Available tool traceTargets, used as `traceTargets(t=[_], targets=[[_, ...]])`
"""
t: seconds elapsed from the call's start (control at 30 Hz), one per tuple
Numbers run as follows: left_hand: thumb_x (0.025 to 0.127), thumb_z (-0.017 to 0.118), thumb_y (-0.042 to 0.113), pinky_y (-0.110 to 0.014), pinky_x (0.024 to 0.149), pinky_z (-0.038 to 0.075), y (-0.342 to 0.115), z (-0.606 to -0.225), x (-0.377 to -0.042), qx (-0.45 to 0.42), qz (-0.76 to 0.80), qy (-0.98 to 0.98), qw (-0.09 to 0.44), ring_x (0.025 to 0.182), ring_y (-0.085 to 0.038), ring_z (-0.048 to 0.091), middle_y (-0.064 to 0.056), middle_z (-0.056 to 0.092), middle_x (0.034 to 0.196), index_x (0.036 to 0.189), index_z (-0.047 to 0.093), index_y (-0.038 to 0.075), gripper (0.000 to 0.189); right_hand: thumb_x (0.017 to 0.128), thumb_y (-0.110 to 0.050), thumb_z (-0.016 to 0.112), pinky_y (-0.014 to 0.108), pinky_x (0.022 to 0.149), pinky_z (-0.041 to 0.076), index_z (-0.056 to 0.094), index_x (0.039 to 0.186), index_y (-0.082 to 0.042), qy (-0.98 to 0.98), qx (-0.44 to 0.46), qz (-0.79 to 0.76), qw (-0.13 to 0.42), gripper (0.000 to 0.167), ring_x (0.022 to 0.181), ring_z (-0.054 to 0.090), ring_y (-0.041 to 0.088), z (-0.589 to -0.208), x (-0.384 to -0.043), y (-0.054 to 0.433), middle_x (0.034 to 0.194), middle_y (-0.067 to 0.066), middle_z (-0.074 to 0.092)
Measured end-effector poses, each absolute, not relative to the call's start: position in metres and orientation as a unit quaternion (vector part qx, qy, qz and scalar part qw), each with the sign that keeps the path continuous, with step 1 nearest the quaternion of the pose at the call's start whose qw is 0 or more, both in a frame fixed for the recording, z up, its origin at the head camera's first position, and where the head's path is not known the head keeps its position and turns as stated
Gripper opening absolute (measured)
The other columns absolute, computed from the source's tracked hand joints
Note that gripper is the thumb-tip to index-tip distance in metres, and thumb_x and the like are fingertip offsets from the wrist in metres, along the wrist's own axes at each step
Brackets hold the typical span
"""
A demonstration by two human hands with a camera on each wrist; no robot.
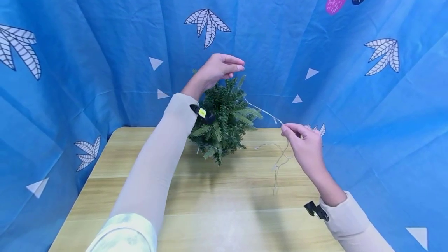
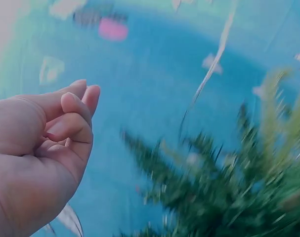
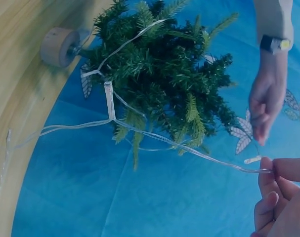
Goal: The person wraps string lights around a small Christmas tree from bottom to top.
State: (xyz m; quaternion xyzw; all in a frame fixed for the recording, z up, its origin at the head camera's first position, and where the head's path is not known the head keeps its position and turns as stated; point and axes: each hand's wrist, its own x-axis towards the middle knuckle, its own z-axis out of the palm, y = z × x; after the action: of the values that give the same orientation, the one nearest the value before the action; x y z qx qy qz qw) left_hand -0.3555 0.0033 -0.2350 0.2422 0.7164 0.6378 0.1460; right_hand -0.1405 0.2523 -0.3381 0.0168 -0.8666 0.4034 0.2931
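A small artificial Christmas tree (image 1: 224,119) stands on the table, partly hidden by my left forearm. My left hand (image 1: 220,69) is raised just above its top, fingers curled in toward the thumb; nothing shows between them in the left wrist view. To the right of the tree, my right hand (image 1: 304,143) pinches a string of fairy lights (image 1: 262,110) between thumb and fingertips. From there the thin clear wire runs to the tree's far side, and its loose end hangs toward the table. Small bulbs sit along it, and more wire (image 3: 125,44) lies across the branches.
The tree's round wooden base (image 3: 61,47) rests on the light wooden table (image 1: 210,205). A blue patterned curtain (image 1: 266,42) hangs behind and on both sides. Each wrist wears a black strap with a small camera (image 1: 316,211).
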Motion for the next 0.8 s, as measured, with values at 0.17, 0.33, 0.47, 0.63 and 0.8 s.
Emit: traceTargets(t=[0.17, 0.33, 0.47, 0.63, 0.8], targets=[[0.095, 0.072, 0.021, -0.028, 0.075, 0.054, 0.019, -0.242, -0.312, 0.321, 0.576, 0.74, 0.13, 0.077, -0.017, 0.059, -0.005, 0.071, 0.117, 0.122, 0.072, 0.012, 0.028, 0.099, -0.032, 0.067, 0.033, 0.085, 0.022, 0.078, 0.098, -0.008, -0.864, 0.018, 0.407, 0.294, 0.026, 0.075, 0.047, 0.014, -0.336, -0.142, 0.251, 0.076, 0.004, 0.064], [0.095, 0.072, 0.025, -0.029, 0.072, 0.055, 0.035, -0.263, -0.282, 0.35, 0.538, 0.755, 0.134, 0.083, -0.024, 0.063, 0.0, 0.074, 0.11, 0.119, 0.074, 0.017, 0.025, 0.098, -0.034, 0.067, 0.033, 0.086, 0.024, 0.078, 0.099, -0.008, -0.861, 0.022, 0.415, 0.293, 0.027, 0.078, 0.048, 0.013, -0.335, -0.143, 0.247, 0.079, 0.005, 0.066], [0.096, 0.071, 0.024, -0.031, 0.071, 0.055, 0.046, -0.283, -0.271, 0.35, 0.535, 0.754, 0.15, 0.08, -0.022, 0.062, 0.0, 0.074, 0.109, 0.118, 0.074, 0.017, 0.024, 0.098, -0.033, 0.068, 0.033, 0.084, 0.027, 0.078, 0.101, -0.008, -0.854, 0.035, 0.429, 0.292, 0.027, 0.08, 0.049, 0.014, -0.334, -0.142, 0.243, 0.082, 0.01, 0.068], [0.096, 0.071, 0.023, -0.027, 0.059, 0.048, 0.055, -0.304, -0.266, 0.361, 0.53, 0.752, 0.156, 0.068, -0.017, 0.057, -0.002, 0.068, 0.085, 0.115, 0.076, 0.015, 0.02, 0.097, -0.03, 0.069, 0.034, 0.082, 0.029, 0.078, 0.102, -0.008, -0.846, 0.05, 0.441, 0.297, 0.025, 0.079, 0.049, 0.014, -0.334, -0.143, 0.24, 0.082, 0.011, 0.069], [0.096, 0.072, 0.022, -0.025, 0.054, 0.041, 0.058, -0.315, -0.267, 0.372, 0.518, 0.758, 0.134, 0.068, -0.027, 0.057, -0.002, 0.063, 0.074, 0.109, 0.078, 0.015, 0.016, 0.097, -0.029, 0.07, 0.033, 0.084, 0.027, 0.079, 0.102, -0.009, -0.844, 0.054, 0.441, 0.301, 0.022, 0.079, 0.05, 0.013, -0.335, -0.144, 0.239, 0.083, 0.008, 0.071]])
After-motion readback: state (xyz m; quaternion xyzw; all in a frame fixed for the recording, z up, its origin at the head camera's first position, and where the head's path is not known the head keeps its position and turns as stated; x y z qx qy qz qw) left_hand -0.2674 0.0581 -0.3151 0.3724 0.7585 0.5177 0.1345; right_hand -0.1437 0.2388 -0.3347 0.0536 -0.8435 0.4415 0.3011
